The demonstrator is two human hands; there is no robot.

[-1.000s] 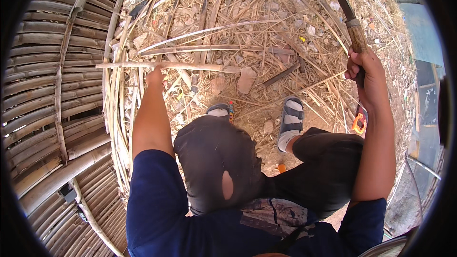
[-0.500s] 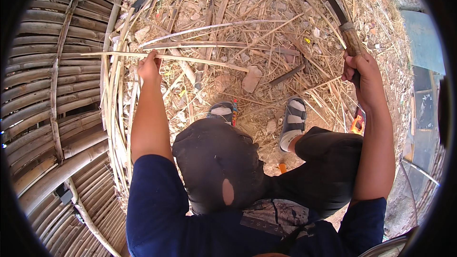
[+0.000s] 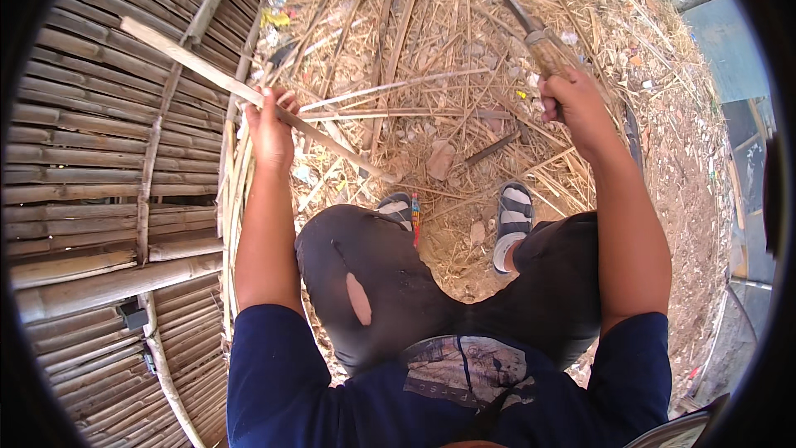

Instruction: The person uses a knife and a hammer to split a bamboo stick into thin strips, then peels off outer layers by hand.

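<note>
My left hand (image 3: 271, 129) grips a long, pale bamboo strip (image 3: 186, 58) near its middle. The strip slants from the upper left down toward the ground in front of my left knee. Some fingers stand a little apart on the strip's far side. In my right hand (image 3: 572, 108) is a curved knife (image 3: 507, 5), held by its wooden handle, with the long dark blade pointing up and away to the left. The blade is apart from the strip.
A bamboo-slat wall (image 3: 79, 137) rises on the left, with long strips (image 3: 235, 236) lying along its foot. Split bamboo pieces (image 3: 414, 114), shavings and stones cover the ground ahead. My sandalled feet (image 3: 515, 217) stand among them. Bluish panels (image 3: 730, 46) are at the right edge.
The strip has tilted from nearly level to slanting, its left end now higher. My right hand and the knife have moved left. The view has shifted slightly.
</note>
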